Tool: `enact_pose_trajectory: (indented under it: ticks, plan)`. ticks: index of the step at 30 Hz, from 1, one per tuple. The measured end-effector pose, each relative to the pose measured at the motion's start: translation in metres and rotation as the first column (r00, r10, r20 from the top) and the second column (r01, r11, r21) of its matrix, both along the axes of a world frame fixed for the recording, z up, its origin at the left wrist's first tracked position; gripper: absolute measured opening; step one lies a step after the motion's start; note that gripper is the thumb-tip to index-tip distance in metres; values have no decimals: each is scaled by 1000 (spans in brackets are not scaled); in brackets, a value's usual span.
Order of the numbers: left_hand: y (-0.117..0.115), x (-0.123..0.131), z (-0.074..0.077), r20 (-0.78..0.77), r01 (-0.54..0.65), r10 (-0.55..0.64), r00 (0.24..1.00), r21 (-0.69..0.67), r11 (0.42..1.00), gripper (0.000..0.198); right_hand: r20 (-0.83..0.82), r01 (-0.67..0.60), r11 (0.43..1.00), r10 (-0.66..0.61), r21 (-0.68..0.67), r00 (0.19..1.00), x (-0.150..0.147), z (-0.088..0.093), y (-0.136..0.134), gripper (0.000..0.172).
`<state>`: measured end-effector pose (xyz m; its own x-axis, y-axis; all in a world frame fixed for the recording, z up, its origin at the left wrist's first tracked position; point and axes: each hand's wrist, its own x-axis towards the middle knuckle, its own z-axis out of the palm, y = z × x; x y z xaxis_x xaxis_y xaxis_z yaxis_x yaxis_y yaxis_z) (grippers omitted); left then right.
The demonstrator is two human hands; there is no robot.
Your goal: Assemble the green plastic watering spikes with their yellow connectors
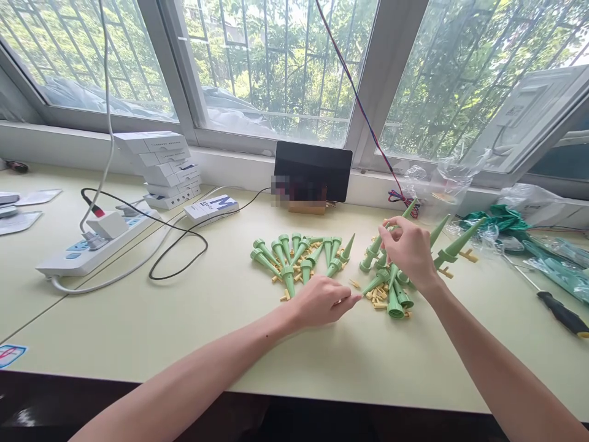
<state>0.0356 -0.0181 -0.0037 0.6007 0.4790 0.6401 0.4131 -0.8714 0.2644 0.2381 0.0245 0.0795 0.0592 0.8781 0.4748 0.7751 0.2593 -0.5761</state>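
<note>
My left hand is closed low over the table, its thumb and index fingertips at the pointed tip of a green plastic watering spike. Raised above the right-hand pile, my right hand is pinched, with a fleck of yellow at its fingertips that looks like a small plastic piece. Under and beside it lie several green spikes and loose yellow plastic pieces. To the left is a second group of green spikes with yellow pieces fitted. One yellow piece lies between the groups.
A tablet stands on a wooden holder at the back. On the left are stacked white boxes, a flat box, a power strip and cables. A screwdriver and plastic bags lie at the right.
</note>
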Motion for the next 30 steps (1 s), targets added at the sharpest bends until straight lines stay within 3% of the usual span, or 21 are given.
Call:
enact_pose_trajectory:
  ticks: [5,20,23,26,30]
  plan:
    - [0,0,-1,2,-2,2,1000,1,1000,48,39,4,999,-6,52,999,3,-2,3,23]
    - [0,1,1,5,-6,6,1000,28,1000,49,17,-11,1000,11,-8,1000,5,-1,0,27]
    - [1,1,1,16,-4,3,1000,20,1000,49,54,7,998,-10,59,999,5,-2,-4,31]
    - [1,0,2,33,10,-10,999,5,1000,48,144,58,974,-91,218,985,2,-2,-14,37]
    - [4,-1,2,52,-11,11,999,17,1000,49,231,19,956,-90,293,969,-8,-11,-26,29]
